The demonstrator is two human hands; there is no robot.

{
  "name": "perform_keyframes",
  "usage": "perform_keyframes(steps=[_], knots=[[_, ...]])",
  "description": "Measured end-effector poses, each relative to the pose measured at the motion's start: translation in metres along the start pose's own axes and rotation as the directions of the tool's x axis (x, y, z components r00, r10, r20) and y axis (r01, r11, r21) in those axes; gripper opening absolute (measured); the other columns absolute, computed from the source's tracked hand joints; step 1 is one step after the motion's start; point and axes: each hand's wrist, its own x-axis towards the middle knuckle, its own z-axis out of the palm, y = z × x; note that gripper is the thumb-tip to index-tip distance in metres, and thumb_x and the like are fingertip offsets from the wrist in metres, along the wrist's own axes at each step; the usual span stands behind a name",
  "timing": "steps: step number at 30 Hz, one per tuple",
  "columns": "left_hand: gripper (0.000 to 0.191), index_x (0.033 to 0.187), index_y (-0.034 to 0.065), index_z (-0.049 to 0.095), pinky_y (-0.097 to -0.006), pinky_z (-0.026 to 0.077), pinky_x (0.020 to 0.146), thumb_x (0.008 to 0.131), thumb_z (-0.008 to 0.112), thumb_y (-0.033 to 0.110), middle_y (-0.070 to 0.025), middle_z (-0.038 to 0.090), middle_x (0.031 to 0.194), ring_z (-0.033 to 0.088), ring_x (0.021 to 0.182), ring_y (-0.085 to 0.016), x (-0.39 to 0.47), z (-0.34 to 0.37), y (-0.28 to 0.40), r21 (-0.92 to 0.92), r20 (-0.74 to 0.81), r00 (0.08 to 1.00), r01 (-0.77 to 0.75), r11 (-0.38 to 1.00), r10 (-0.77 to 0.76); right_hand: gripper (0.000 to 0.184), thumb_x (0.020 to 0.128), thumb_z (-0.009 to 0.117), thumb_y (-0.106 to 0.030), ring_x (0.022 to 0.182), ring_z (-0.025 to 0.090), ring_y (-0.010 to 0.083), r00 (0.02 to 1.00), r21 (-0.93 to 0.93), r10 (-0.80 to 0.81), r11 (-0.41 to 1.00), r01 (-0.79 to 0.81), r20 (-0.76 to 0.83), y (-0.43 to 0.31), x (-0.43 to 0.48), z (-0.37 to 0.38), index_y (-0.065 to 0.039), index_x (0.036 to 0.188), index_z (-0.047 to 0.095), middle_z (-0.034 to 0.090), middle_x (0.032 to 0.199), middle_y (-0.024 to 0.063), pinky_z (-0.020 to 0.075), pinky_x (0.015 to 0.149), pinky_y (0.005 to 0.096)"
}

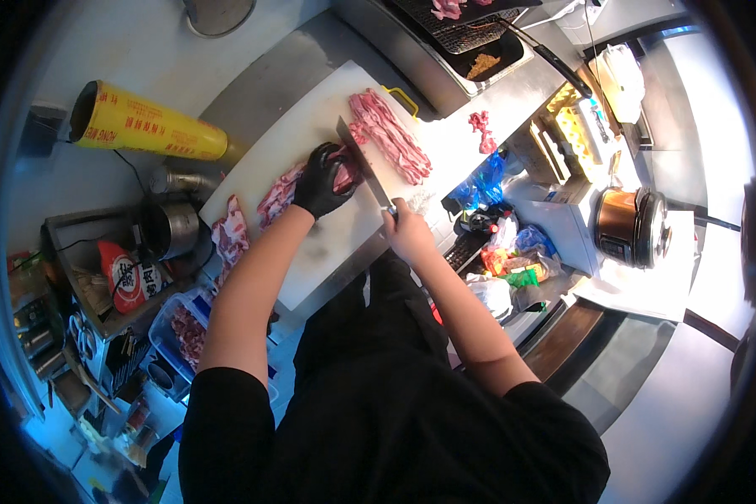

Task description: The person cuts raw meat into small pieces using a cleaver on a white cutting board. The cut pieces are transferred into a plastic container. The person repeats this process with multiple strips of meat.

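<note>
My left hand, in a black glove, grips a piece of raw red meat on the white cutting board. Bare, my right hand is closed around the handle of a long knife. Its blade points away from me and stands just right of the gloved fingers, beside the meat. Right of the blade lies a row of long raw meat strips. More raw meat pokes out left of the glove, partly hidden by it. Another fatty piece lies at the board's left edge.
Small meat scraps lie on the steel counter to the right. A yellow roll of film stands at the left. Below it, a plastic tub holds cut meat. Behind the board is a wire rack; a rice cooker stands far right.
</note>
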Motion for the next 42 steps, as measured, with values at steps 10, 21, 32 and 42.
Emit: perform_keyframes(steps=[10,21,32,42], knots=[[0.055,0.116,0.0078,0.061,-0.0515,0.046,0.108,0.073,0.084,0.033,-0.0204,0.058,0.126,0.052,0.123,-0.043,-0.006,-0.003,-0.009,0.089,0.193,0.98,-0.063,0.994,0.045,0.035,0.101,0.064,-0.031,0.08,0.071,0.049,0.989,-0.031,-0.083,0.996,0.08,-0.124,-0.014,-0.045,0.005,-0.008,0.127,0.059,0.072,0.083,0.0276,0.0574,0.075,0.0562],[0.063,0.125,0.0092,0.06,-0.0491,0.047,0.108,0.072,0.084,0.031,-0.0206,0.059,0.126,0.053,0.123,-0.042,-0.01,-0.001,-0.013,-0.124,0.203,0.976,0.108,0.986,-0.081,0.032,0.1,0.066,-0.028,0.098,0.069,0.0458,1.0,-0.001,-0.006,1.0,0.006,0.017,-0.02,-0.041,0.001,-0.008,0.124,0.058,0.07,0.103,0.0281,0.0543,0.083,0.0566],[0.056,0.124,0.0124,0.064,-0.0513,0.047,0.109,0.073,0.081,0.025,-0.0192,0.061,0.128,0.055,0.124,-0.041,-0.011,0.004,-0.016,-0.045,0.152,0.987,-0.05,0.998,0.056,0.035,0.103,0.061,-0.033,0.085,0.071,0.0495,0.978,-0.018,-0.178,0.984,0.177,-0.111,-0.025,-0.017,0.01,-0.007,0.126,0.057,0.072,0.088,0.0303,0.0566,0.077,0.0578],[0.057,0.125,0.0114,0.063,-0.0518,0.052,0.103,0.074,0.081,0.029,-0.0196,0.061,0.125,0.058,0.121,-0.041,-0.01,0.005,-0.013,0.003,0.089,0.994,-0.059,0.998,0.058,0.028,0.1,0.063,-0.028,0.112,0.063,0.0488,0.996,0.118,0.046,0.992,-0.055,0.078,-0.034,-0.008,0.001,-0.006,0.117,0.062,0.068,0.102,0.0304,0.0487,0.1,0.0569]])
